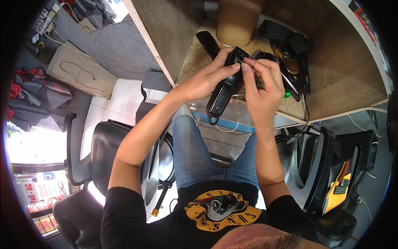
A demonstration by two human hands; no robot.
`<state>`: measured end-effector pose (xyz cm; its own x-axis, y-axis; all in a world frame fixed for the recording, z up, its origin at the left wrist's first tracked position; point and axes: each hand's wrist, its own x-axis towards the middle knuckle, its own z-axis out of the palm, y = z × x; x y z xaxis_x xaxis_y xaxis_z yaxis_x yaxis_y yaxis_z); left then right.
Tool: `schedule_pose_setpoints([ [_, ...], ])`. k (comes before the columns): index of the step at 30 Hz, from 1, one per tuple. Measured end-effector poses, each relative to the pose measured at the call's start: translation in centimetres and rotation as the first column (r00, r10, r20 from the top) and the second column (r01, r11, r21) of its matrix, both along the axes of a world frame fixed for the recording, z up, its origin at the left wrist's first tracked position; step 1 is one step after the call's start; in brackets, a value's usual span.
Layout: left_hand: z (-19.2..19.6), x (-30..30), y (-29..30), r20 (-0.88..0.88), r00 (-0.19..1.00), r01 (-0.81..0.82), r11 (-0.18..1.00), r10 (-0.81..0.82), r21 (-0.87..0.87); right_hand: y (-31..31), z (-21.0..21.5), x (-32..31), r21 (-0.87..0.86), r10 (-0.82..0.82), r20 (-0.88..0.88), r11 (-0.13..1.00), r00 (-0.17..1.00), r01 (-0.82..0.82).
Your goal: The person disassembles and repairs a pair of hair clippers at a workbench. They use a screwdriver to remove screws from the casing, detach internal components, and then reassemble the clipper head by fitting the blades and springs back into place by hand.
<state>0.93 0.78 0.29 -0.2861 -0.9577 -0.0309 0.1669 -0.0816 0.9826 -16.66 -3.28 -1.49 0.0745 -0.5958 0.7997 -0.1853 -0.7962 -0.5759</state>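
A black hair clipper (224, 93) hangs at a slant in front of the shelf, its blade end up and away from me. My left hand (207, 79) is wrapped round its upper body, the thumb lying across it near the blade end. At that end, the thumb and bent fingers of my right hand (263, 81) pinch; whatever small part they grip is hidden. A thin screwdriver shaft (239, 95) comes out left of my right palm, and its green handle end (287, 93) shows on the other side. It seems tucked in the curled fingers.
On the wooden shelf (188, 74) lie a second black clipper (290, 81), a gold-brown device (292, 65), a black brush-like item (207, 43) and a tan cylinder (238, 20). Upright wooden panels (163, 33) flank it. Black chairs (110, 149) stand either side; a cord (306, 112) dangles at right.
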Motion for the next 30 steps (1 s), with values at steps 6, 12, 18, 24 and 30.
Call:
schedule_pose_setpoints([
  [6, -1.08, -0.12, -0.31, -0.122, 0.992, -0.045, 0.999, 0.046, 0.011, 0.2, 0.0, 0.04, 0.044, -0.013, -0.043, 0.999, 0.999, 0.015],
  [12, -0.81, 0.25, -0.38, -0.051, 0.999, 0.004, 1.0, -0.003, 0.014, 0.03, -0.1, -0.14, 0.075, 0.015, -0.038, 0.997, 0.999, -0.012],
  [18, -0.87, 0.11, -0.3, -0.124, 0.992, -0.024, 0.999, 0.027, 0.027, -0.11, -0.33, -0.26, 0.104, 0.079, -0.02, 0.992, 0.997, -0.077],
  [24, -0.59, 0.27, -0.13, -0.122, 0.993, 0.007, 0.999, -0.001, 0.051, -0.41, -0.51, -0.48, 0.282, 0.201, 0.081, 0.935, 0.976, -0.216],
  [30, -0.69, 0.16, -0.25, -0.141, 0.99, 0.013, 1.0, -0.009, 0.028, -0.5, -0.49, -0.57, 0.32, 0.281, 0.164, 0.892, 0.946, -0.32],
])
